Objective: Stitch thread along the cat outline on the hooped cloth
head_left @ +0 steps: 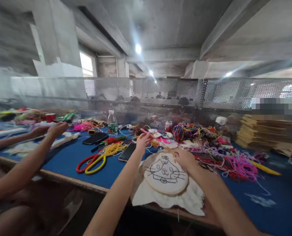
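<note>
In front of me lies an embroidery hoop (pixel 164 186) with white cloth stretched in it, a cat's face drawn on it in black lines. Loose cloth (pixel 192 200) spreads beyond the hoop at the table edge. My left hand (pixel 143 141) is raised past the hoop's far left side, its fingers closed on a slim pink pen-like tool (pixel 145 131). Over the hoop's far right rim, my right hand (pixel 185 159) is bent down with its fingers together on golden-brown yarn (pixel 171 151). Its fingertips are partly hidden.
Red and yellow scissors (pixel 95 164), yellow yarn (pixel 115 148) and phones (pixel 127 152) lie to the left. Tangled yarn (pixel 241 165) covers the right side. A bottle (pixel 112 124) and a perforated metal screen (pixel 146 108) stand behind. Another person's hands (pixel 57 128) work at far left.
</note>
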`<action>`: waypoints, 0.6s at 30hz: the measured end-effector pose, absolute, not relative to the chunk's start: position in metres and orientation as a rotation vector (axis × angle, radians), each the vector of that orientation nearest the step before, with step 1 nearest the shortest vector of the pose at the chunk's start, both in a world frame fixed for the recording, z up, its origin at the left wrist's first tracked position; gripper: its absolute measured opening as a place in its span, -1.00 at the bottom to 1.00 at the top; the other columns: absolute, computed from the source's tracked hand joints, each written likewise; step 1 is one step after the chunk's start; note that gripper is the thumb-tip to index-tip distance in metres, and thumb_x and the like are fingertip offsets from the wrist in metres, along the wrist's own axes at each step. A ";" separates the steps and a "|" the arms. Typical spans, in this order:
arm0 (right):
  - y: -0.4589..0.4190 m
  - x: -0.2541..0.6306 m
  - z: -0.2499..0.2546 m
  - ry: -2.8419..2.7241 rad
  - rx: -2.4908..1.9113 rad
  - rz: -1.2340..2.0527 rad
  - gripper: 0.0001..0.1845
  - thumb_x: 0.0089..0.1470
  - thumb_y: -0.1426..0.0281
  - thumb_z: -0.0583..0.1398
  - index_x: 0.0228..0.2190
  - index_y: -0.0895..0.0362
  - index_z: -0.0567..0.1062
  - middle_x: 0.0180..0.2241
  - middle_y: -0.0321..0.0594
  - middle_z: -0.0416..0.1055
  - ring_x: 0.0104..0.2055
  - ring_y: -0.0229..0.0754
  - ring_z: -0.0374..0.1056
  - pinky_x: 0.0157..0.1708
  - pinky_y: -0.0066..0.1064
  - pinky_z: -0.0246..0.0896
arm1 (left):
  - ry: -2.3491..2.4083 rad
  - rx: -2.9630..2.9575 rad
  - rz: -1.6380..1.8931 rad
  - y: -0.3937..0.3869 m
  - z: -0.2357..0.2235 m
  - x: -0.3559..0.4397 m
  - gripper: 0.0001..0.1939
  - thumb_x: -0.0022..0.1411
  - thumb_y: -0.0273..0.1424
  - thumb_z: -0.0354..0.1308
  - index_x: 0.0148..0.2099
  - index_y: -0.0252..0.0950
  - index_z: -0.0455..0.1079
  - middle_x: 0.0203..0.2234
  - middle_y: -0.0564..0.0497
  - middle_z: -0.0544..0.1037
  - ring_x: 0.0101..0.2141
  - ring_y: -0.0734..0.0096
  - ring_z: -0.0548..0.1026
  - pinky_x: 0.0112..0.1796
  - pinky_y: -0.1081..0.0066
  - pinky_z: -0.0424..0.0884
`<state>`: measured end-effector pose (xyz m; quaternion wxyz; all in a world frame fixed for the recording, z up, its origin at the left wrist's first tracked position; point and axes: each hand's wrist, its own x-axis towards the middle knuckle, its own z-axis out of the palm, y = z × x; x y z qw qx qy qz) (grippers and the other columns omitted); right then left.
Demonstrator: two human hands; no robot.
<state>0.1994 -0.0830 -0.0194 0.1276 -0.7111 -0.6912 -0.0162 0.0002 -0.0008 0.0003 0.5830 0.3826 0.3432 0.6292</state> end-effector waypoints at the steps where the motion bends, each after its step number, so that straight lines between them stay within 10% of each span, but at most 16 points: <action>1: -0.084 0.200 -0.020 -2.006 -2.069 -0.048 -0.65 0.08 0.36 -0.07 -0.23 0.12 0.45 -0.21 -0.06 0.44 -0.22 -0.08 0.36 -0.37 -0.39 0.00 | 0.798 0.894 1.463 -0.002 0.001 0.000 -0.80 -0.01 -0.39 0.25 -0.36 -0.32 0.28 -0.54 0.03 0.51 -0.52 0.48 0.50 -0.52 0.57 0.35; 18: -0.090 0.194 -0.015 -2.009 -2.001 -0.052 -0.67 0.11 0.38 -0.05 -0.24 0.14 0.47 -0.19 -0.06 0.44 -0.20 -0.11 0.35 -0.36 -0.42 0.02 | 0.768 1.116 1.229 -0.004 -0.009 0.009 -0.83 0.03 -0.37 0.24 -0.35 -0.30 0.31 -0.45 -0.08 0.52 -0.44 0.38 0.52 -0.48 0.50 0.36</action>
